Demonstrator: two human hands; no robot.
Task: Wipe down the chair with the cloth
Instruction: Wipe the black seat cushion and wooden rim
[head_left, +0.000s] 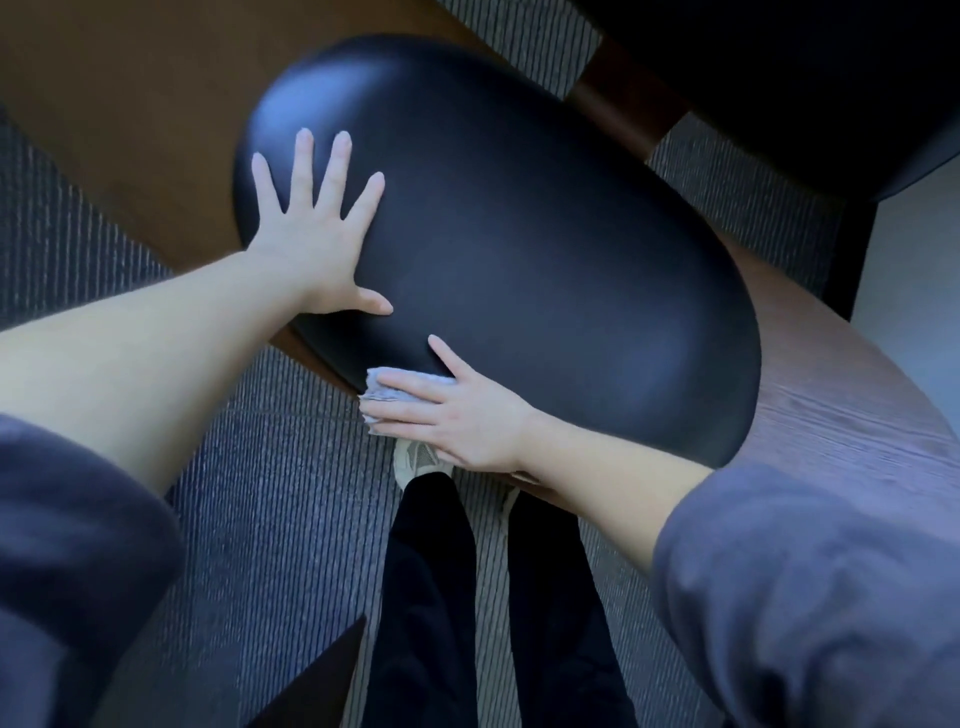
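Right now the person's left hand (317, 234) lies flat on the black, smooth, rounded padded part of the chair (545, 260), fingers straight and spread, gripping nothing; it looks like a brace. The right hand (462, 415) presses a small pale grey folded cloth (402, 375) against the near edge of that pad. Its fingers lie straight over the cloth with the thumb out on the black surface, so this is a flat press, not a clenched grip. The cloth sits at the pad's rim, poking out past the fingertips. Cannot tell whether the pad is the seat or the backrest. A brown wood-grain curved surface (857, 415) shows to the right, grey striped carpet (260, 519) lies below, and a pale shoe (415, 460) sits under the right hand. Step in hand, as a judgement: wiping the pad's edge. To do it well, use the left hand to steady the chair, put even pressure through the fingers, and follow the rim's curve in overlapping passes. Then work across the broad face and lift the left hand to cover its patch. The cloth is small and only pressed, so it may bunch or slip on the rounded edge.
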